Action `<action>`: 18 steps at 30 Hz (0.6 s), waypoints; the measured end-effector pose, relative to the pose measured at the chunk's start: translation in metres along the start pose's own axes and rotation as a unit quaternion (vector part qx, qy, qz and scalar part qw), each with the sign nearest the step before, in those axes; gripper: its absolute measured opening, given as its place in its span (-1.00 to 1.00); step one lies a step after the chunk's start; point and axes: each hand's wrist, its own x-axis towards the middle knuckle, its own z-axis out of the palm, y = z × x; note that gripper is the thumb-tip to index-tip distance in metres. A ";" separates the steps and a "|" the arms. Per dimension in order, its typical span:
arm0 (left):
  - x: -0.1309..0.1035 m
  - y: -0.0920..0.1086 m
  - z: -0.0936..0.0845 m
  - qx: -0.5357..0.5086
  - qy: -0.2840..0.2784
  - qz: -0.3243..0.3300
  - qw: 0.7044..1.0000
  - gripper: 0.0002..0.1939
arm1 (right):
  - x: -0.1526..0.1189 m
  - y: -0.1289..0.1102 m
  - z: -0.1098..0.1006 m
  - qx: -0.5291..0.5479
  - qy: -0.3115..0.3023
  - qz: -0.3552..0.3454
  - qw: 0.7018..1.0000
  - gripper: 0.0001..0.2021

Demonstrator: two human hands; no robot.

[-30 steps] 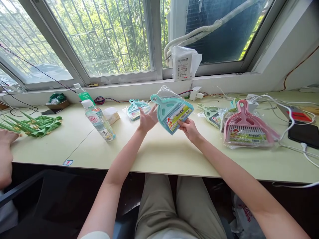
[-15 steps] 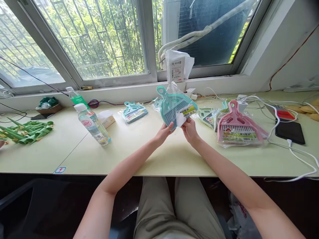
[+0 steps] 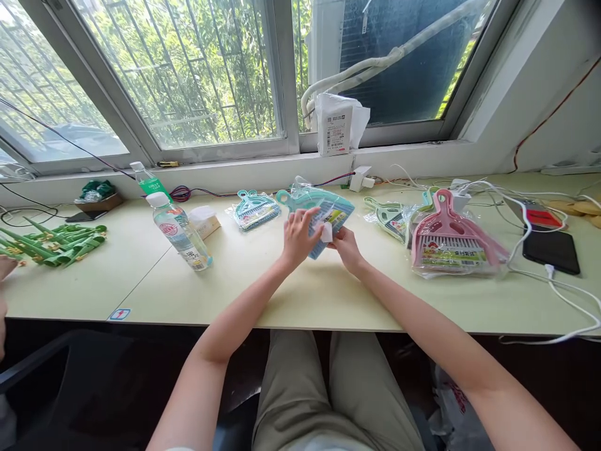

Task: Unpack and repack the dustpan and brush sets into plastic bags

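A teal dustpan and brush set (image 3: 339, 207) in clear plastic wrap is held at the middle of the table, tilted with its handle toward the left. My right hand (image 3: 348, 248) grips its lower right edge and a white piece of tissue (image 3: 327, 232) between the fingers. Over the left part of the set's face lies my left hand (image 3: 299, 237), fingers spread on the plastic. Another wrapped teal set (image 3: 254, 210) rests to the left, while a green set (image 3: 392, 217) and a pink set (image 3: 448, 241) lie to the right.
Two bottles, one clear with a white cap (image 3: 181, 233) and one green-labelled (image 3: 151, 181), stand left beside a tissue pack (image 3: 205, 222). Green stalks (image 3: 61, 243) lie far left, near another person's hand (image 3: 5, 268). A phone (image 3: 551, 250) and white cables are at right.
My left hand has moved from the set's lower edge up onto its face. The set has been lowered and tipped flatter. The other person's hand shows more at the left edge.
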 end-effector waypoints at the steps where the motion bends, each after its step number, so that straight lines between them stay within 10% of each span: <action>1: 0.001 -0.003 0.003 0.002 -0.022 -0.003 1.000 -0.59 | -0.001 0.002 0.002 -0.013 -0.004 0.007 1.000 -0.60; 10: -0.003 -0.009 0.012 0.116 -0.062 0.050 0.990 -0.64 | 0.002 0.007 0.000 -0.049 -0.002 0.020 0.999 -0.62; 18: -0.006 -0.004 0.009 -0.106 -0.131 0.085 0.982 -0.86 | -0.006 0.002 0.004 -0.054 -0.018 0.042 0.998 -0.70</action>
